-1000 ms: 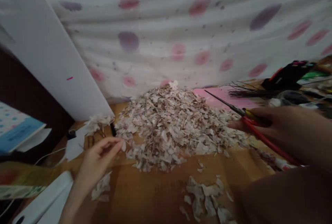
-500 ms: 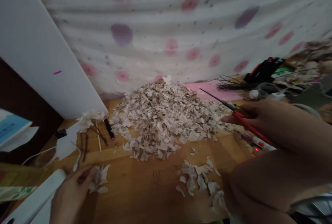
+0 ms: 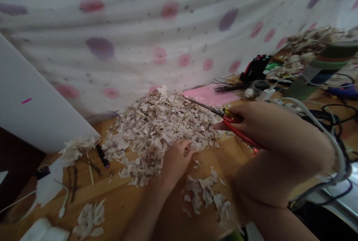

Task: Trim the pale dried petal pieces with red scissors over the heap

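My left hand point(image 3: 176, 161) rests on the near edge of a large heap of papery, brown-flecked flakes point(image 3: 156, 133), its fingers curled into them. I cannot tell whether it holds any. My right hand point(image 3: 272, 127) grips red-handled scissors point(image 3: 232, 121), with the steel blades pointing left over the heap's far side. Looser clumps of the flakes lie on the wood in front of the heap point(image 3: 204, 192) and at lower left point(image 3: 89, 218).
The wooden table point(image 3: 134, 196) meets a white dotted cloth point(image 3: 140, 28) at the back, with a white board point(image 3: 36, 110) at left. A pink sheet point(image 3: 208, 96), black bristles point(image 3: 226, 87) and cables point(image 3: 330, 116) lie to the right. A black pen point(image 3: 102, 156) lies left of the heap.
My left hand has moved from the lower left up onto the heap. The scissors have shifted left with my right hand. The view has turned to the right.
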`<state>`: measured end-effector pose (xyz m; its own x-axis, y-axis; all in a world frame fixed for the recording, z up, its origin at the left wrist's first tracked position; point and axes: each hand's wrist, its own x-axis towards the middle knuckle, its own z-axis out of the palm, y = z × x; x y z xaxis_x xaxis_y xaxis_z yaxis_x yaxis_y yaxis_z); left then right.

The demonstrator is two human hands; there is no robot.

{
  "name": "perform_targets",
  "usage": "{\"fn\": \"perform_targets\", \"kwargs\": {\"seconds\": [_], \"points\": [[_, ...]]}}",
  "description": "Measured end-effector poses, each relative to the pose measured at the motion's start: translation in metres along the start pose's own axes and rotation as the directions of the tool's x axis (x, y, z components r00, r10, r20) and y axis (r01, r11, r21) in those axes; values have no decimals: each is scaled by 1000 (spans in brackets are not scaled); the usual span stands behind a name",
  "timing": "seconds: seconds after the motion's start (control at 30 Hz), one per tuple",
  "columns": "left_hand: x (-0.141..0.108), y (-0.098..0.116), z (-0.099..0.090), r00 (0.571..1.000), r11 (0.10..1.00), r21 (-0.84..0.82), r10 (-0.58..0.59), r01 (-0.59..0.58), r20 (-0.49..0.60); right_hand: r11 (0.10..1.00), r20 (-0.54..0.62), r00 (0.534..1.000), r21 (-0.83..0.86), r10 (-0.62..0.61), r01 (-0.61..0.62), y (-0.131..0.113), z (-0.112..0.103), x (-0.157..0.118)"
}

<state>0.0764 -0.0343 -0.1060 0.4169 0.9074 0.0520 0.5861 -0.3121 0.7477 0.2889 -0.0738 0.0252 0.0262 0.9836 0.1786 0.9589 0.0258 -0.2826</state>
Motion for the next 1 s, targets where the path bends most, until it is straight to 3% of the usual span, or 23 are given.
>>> {"fn": "perform_targets", "kwargs": {"seconds": [0.1, 0.2, 0.47, 0.63, 0.7, 0.77, 0.87, 1.0], "points": [[21, -9, 19, 1000, 1000, 5, 3, -3, 26, 985, 129, 989, -168, 70, -48, -1, -8, 0], [28, -17, 21, 999, 999, -42, -32, 33, 18, 972, 119, 986, -218, 119, -90, 0, -12, 3], [25, -15, -10, 979, 909, -366, -201, 201, 38, 980, 103, 989, -177, 106, -86, 5, -3, 10], [17, -5, -24, 958, 861, -481, -257, 167, -128, 988, 17, 999, -148, 38, -35, 3, -4, 14], [15, 5, -30, 938, 859, -502, -252, 103, -239, 999, -59, 998, -42, 6, -9, -2, -4, 22], [15, 18, -36, 910, 853, -522, -238, 28, -339, 982, -142, 990, 183, -18, 44, -11, 0, 32], [18, 41, -48, 864, 840, -536, -210, -79, -457, 809, -168, 980, 558, -109, 186, -26, 14, 49], [26, 55, -61, 837, 778, -607, -219, -161, -502, 623, -135, 965, 741, -225, 249, -41, 31, 62]]}}
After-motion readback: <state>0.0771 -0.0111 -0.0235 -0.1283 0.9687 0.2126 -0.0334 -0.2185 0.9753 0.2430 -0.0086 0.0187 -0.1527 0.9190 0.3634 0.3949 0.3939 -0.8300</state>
